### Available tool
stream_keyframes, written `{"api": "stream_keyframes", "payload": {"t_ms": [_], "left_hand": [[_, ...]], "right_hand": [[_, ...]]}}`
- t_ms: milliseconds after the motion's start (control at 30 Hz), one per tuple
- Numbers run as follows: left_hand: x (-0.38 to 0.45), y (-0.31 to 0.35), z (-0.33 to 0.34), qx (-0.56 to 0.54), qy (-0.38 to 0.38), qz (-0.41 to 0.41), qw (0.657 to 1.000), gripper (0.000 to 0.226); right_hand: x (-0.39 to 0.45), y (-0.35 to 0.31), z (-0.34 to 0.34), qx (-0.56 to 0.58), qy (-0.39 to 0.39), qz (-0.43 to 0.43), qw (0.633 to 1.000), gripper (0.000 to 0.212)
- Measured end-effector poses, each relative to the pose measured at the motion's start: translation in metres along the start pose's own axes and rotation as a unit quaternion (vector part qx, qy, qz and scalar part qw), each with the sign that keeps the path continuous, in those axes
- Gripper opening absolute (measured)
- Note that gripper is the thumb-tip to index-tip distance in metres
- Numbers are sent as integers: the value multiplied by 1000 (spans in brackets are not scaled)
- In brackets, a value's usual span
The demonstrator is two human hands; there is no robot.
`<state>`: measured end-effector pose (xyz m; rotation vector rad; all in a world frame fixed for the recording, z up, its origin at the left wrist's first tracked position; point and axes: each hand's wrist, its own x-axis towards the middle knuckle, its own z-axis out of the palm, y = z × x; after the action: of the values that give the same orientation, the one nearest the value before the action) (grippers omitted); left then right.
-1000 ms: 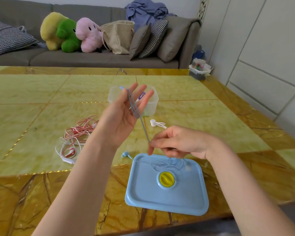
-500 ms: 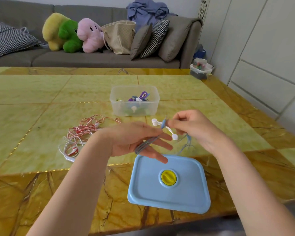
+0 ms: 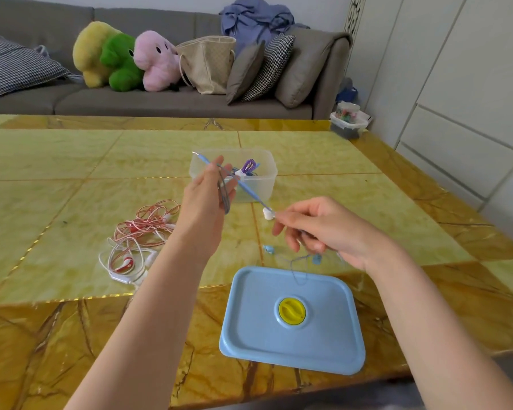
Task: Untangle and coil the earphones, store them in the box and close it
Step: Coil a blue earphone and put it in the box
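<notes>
Head view. Left hand (image 3: 209, 199) is raised over the middle of the bench (image 3: 71, 161), fingers straight and nearly together, with loops of the blue earphones (image 3: 249, 194) wound round them; no fingers curled on the cord. Right hand (image 3: 326, 232) is lower, toward the near right edge, thumb and forefinger pinching the cord just behind a small white piece (image 3: 268, 214); what that piece is cannot be told. The cord runs taut between the hands. Two blue earbuds hang slack under the right hand, just above the far edge of the lid (image 3: 293, 315).

The box (image 3: 234, 176) stands open behind the left hand, mid-bench, with a purple coil already inside. The lid lies flat at the near edge, yellow knob up. A red-and-white tangle (image 3: 139, 235) lies left of the left arm, untouched.

Risks, as a judgement:
- The loops sit on straight fingers, so spreading or tilting the hand could let them slide off and undo the coil.
- The dangling earbuds could snag on the lid rim or knot with the slack as winding goes on.
- The left hand is close to the box rim and a wide turn could knock it.
- The lid reaches close to the near edge; an arm could push it off.

Writing: none legible.
</notes>
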<state>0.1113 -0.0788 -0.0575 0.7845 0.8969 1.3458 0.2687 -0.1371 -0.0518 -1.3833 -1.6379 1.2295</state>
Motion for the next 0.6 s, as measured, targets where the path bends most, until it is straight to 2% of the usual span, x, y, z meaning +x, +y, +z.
{"api": "stream_keyframes", "payload": {"t_ms": [133,200,267,333,400,533,600], "left_hand": [[0,5,-1,-186,-60,3,981,33],[-4,11,0,-235,-112,-14,965,34],[-9,17,1,-235,-162,-49,957,34],[-16,23,-1,-177,-215,-98,955,34],[-23,25,-3,-66,-273,-141,949,34],[-30,18,-11,134,-364,-212,897,39],[-28,16,-15,167,-383,-243,876,40]], "right_hand": [[1,-2,14,-41,-80,31,995,36],[4,0,20,-88,-83,74,990,48],[8,5,22,-134,-55,110,983,58],[10,9,20,-164,5,109,980,60],[11,10,14,-142,71,92,983,57],[10,8,1,-21,128,72,989,25],[9,9,-2,9,136,62,989,29]]}}
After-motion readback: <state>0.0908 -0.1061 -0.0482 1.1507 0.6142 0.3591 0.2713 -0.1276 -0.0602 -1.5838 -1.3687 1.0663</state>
